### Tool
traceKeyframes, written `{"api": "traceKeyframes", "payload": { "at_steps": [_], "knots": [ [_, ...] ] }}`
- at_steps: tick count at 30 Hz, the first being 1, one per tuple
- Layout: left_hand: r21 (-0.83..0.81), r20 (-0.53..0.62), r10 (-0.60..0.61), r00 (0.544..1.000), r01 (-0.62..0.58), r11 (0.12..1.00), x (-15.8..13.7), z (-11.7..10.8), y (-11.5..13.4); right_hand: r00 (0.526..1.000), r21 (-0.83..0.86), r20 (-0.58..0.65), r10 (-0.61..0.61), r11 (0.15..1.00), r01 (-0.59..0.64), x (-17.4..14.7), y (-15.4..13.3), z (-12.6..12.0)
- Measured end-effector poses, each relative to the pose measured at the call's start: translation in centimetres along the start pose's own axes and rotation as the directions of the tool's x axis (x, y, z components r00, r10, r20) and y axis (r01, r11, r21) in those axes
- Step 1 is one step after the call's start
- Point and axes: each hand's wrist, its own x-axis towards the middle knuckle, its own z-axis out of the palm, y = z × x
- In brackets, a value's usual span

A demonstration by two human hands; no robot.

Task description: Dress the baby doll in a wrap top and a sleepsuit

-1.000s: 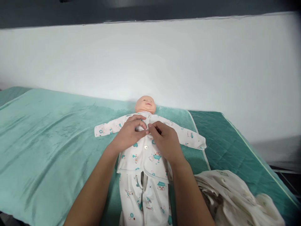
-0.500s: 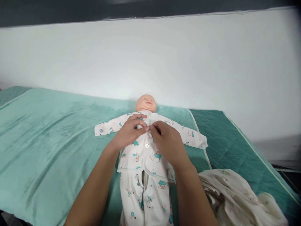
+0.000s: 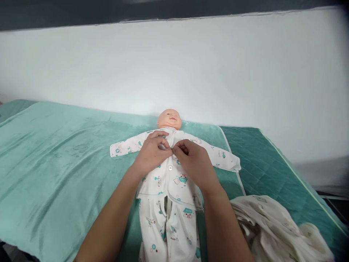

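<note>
A baby doll (image 3: 167, 118) lies on its back in a white printed jacket (image 3: 181, 196) and matching trousers (image 3: 178, 227). Both my hands meet at the jacket's front edge, on the doll's chest. The fingers of my left hand (image 3: 154, 149) are curled with thumb and forefinger pinching the front edge. From the other side, my right hand (image 3: 193, 160) pinches the same edge, its thumb and forefinger closed. What lies between the fingertips is mostly hidden. Below them a round button (image 3: 170, 167) shows on the jacket front. Both sleeves are spread out sideways.
A light green blanket (image 3: 68, 163) covers the bed under the doll. To the right is a darker green quilted cover (image 3: 251, 156). A crumpled whitish cloth (image 3: 275, 225) lies at the lower right. Behind the doll's head rises a white wall (image 3: 174, 65).
My left thumb has shifted slightly, and the fingertips of both hands work closely at the same spot. The doll and the cloths lie as before.
</note>
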Motion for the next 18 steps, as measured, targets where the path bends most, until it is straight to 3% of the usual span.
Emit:
{"api": "traceKeyframes", "payload": {
  "at_steps": [4,14,18],
  "knots": [
    [0.035,-0.028,-0.011,1.0,0.012,0.999,-0.2,0.2,0.4,0.998,-0.042,-0.024,-0.051,0.998,0.05,0.1,0.2,0.1],
    [0.007,0.017,-0.031,0.999,0.031,0.999,-0.2,-0.6,0.3,0.992,0.087,0.1,0.075,0.993,-0.084,0.0,0.0,-0.4],
    [-0.07,0.079,-0.041,0.996,0.046,0.997,-0.2,-1.0,0.2,0.992,0.071,0.107,0.069,0.994,-0.077,-0.1,-0.2,-0.5]
  ]
}}
